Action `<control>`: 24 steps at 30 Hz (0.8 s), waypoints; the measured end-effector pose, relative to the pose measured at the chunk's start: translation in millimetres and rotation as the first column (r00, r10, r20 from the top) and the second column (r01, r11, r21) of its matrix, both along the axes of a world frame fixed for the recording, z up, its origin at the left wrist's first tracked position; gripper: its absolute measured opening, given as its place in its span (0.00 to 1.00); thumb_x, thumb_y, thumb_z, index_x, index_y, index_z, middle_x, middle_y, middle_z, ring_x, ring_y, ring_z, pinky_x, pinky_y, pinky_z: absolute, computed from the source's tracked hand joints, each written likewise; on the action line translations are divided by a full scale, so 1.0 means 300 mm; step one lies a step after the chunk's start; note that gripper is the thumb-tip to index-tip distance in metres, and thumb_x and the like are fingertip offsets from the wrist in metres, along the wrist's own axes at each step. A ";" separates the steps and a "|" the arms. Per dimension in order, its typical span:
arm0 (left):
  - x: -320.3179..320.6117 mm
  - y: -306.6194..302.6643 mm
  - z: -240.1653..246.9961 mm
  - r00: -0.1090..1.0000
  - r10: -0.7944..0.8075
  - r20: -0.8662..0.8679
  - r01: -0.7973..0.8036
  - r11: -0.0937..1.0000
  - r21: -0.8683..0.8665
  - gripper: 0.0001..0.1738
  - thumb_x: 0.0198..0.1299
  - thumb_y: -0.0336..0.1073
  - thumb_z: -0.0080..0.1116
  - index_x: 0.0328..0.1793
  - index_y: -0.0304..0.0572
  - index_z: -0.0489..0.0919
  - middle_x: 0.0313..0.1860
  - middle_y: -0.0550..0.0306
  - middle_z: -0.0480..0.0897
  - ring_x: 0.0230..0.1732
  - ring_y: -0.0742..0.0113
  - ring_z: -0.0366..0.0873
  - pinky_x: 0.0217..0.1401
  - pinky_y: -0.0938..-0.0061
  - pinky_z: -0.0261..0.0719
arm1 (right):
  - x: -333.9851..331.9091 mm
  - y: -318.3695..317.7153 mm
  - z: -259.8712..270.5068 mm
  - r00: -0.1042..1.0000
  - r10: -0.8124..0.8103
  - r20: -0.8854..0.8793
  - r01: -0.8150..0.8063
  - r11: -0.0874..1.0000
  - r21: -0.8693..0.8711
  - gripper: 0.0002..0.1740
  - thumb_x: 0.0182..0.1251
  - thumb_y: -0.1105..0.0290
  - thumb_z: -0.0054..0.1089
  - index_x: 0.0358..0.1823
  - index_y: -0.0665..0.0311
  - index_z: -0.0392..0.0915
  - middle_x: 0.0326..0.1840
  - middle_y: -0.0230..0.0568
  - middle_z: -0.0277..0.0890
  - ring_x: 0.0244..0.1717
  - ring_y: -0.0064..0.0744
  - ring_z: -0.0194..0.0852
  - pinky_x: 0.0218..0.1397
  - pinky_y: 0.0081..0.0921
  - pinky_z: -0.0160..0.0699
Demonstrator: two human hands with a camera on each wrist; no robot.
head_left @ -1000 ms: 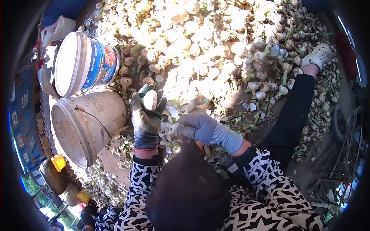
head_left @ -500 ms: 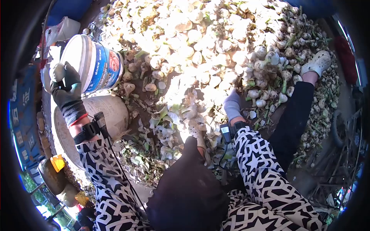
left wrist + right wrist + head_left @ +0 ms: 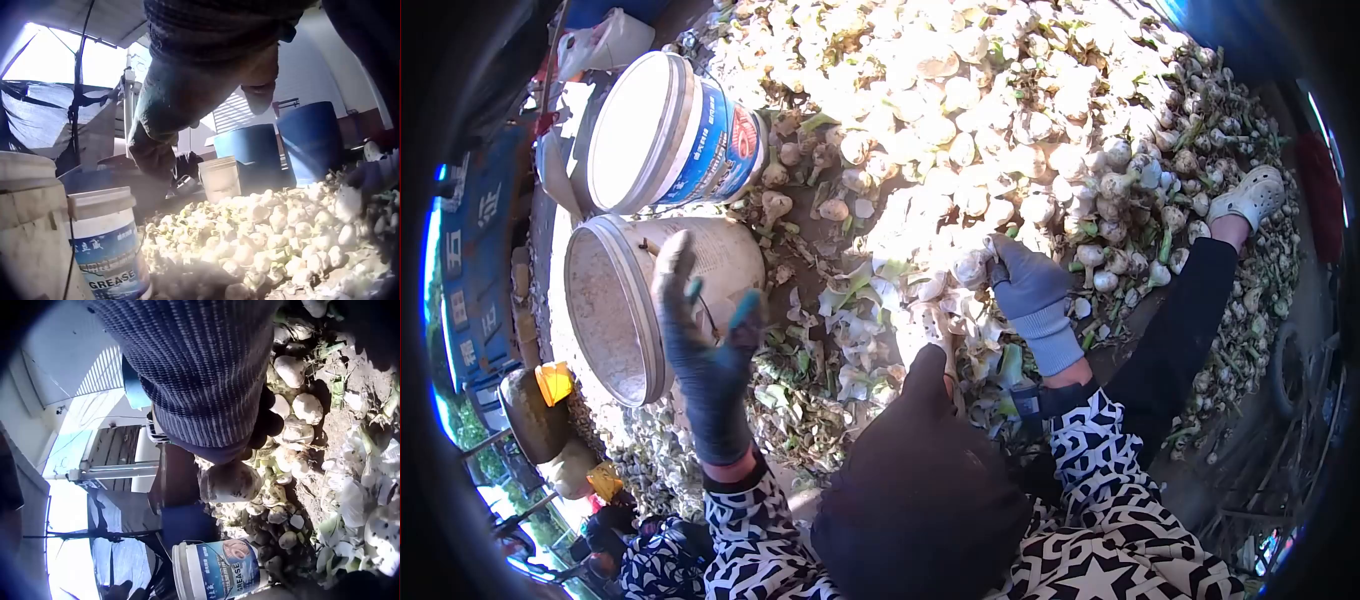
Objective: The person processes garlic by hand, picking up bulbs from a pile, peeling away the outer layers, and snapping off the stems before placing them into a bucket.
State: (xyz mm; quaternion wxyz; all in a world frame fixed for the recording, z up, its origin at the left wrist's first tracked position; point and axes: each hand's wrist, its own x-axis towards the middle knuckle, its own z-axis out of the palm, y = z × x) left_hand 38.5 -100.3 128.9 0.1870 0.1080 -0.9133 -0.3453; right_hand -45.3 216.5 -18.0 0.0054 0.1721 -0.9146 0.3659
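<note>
In the head view my left hand (image 3: 712,360), in a dark glove, is raised beside the plain white bucket (image 3: 635,330). Its fingers are spread apart with nothing between them, and it hides part of the bucket's side. My right hand (image 3: 1030,290), in a grey knitted glove, grips a whitish garlic bulb (image 3: 972,268) above scattered husks. The same bulb (image 3: 230,482) shows beneath the cuff in the right wrist view. Loose garlic skins (image 3: 865,345) lie between the two hands. From the left wrist view, my left hand (image 3: 200,94) hangs over the garlic pile (image 3: 269,237).
A blue-labelled grease bucket (image 3: 710,145) lies tilted behind the plain one, its mouth facing left. Garlic bulbs with stems (image 3: 1110,190) spread across the ground ahead. A pale clog (image 3: 1250,195) rests at the pile's right edge. Blue barrels (image 3: 309,140) stand farther back.
My left hand carried a whitish garlic bulb left to the buckets, and is now back nearer me without it. My right hand moved forward to the pile and now holds a bulb.
</note>
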 end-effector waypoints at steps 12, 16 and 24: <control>-0.082 0.386 -0.272 0.873 -0.484 0.065 0.375 0.750 0.545 0.37 0.47 0.23 0.69 0.67 0.38 0.71 0.59 0.52 0.75 0.59 0.64 0.74 0.60 0.70 0.74 | 0.091 -0.071 0.067 0.736 0.159 0.658 0.476 0.570 -0.670 0.19 0.66 0.67 0.65 0.54 0.65 0.75 0.36 0.29 0.79 0.33 0.16 0.73 0.35 0.17 0.76; -0.075 0.398 -0.222 0.898 -0.426 0.107 0.375 0.870 0.321 0.37 0.47 0.24 0.69 0.67 0.37 0.70 0.59 0.48 0.76 0.60 0.61 0.75 0.61 0.69 0.74 | 0.063 -0.137 0.164 0.662 0.124 0.739 0.497 0.666 -0.556 0.09 0.66 0.66 0.65 0.43 0.63 0.82 0.29 0.26 0.78 0.28 0.12 0.70 0.31 0.16 0.72; -0.070 0.355 -0.240 0.877 -0.473 0.086 0.243 0.592 0.769 0.37 0.57 0.44 0.64 0.69 0.34 0.65 0.58 0.41 0.75 0.54 0.51 0.78 0.57 0.65 0.76 | 0.062 -0.091 0.200 0.717 0.235 0.656 0.335 0.710 -0.620 0.08 0.69 0.68 0.60 0.44 0.65 0.82 0.28 0.27 0.78 0.26 0.14 0.72 0.29 0.16 0.72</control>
